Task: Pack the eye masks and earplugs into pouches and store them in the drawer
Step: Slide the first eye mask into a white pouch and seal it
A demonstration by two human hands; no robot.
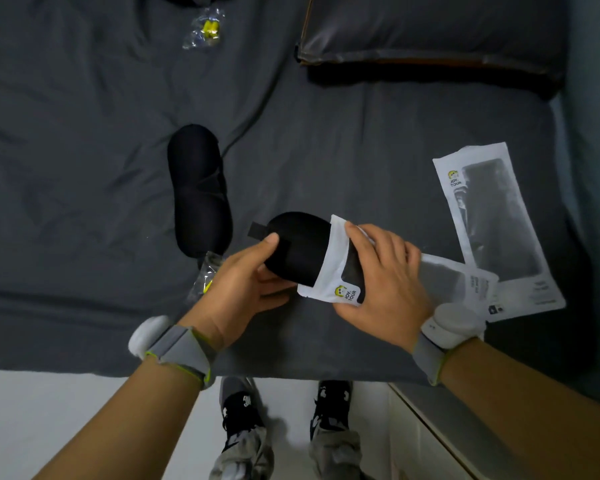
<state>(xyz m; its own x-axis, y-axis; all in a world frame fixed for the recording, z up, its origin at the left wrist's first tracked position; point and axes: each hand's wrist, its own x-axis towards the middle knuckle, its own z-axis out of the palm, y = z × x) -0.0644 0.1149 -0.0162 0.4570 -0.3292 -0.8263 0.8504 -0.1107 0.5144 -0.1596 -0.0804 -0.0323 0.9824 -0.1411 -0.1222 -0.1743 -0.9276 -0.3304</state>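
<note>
Half inside already: black eye mask (293,249) sliding into the white pouch (329,271) at mid-bed, strap tab poking out toward 10 o'clock. Left hand (243,289) with grip clamped on the mask's free end, thumb on top, fingers beneath; right hand (385,285) with grip closed over the pouch mouth, pinning it open and flat against the bed (84,133). Soft, padded, near weightless by the look, so likely to bunch rather than slide; best held at the rounded end and fed in straight. Pouch thin and crinkly, probably prone to creasing at the mouth; best held at both side seams. Second eye mask (200,188) loose at 10 o'clock, second pouch (496,220) at 2 o'clock, bagged earplugs (207,29) far off at 11 o'clock, another packet (205,277) just beside the left hand.
</note>
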